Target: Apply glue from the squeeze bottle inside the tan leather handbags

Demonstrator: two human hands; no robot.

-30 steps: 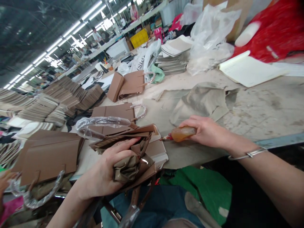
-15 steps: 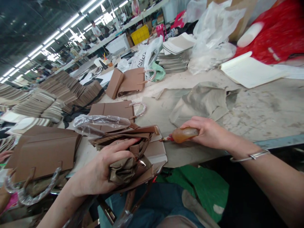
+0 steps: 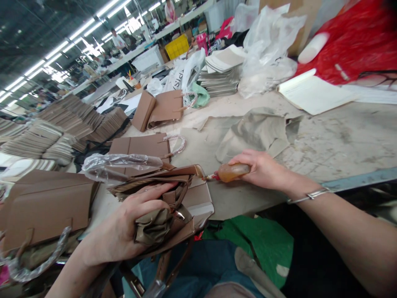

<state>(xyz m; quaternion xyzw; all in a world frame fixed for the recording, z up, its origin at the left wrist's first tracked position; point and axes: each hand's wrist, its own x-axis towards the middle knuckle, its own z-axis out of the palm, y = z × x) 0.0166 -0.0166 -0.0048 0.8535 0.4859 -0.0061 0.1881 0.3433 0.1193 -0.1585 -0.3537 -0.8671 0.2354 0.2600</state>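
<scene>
The left hand [image 3: 124, 231] squeezes a soft brown bag [image 3: 161, 198] with crinkly paper inside, at the table's [image 3: 325, 145] near edge. The right hand [image 3: 263, 169] wraps tight around one smooth amber glue bottle [image 3: 232, 171], its tip touching the bag. Three more flat brown bags lie nearby.
</scene>
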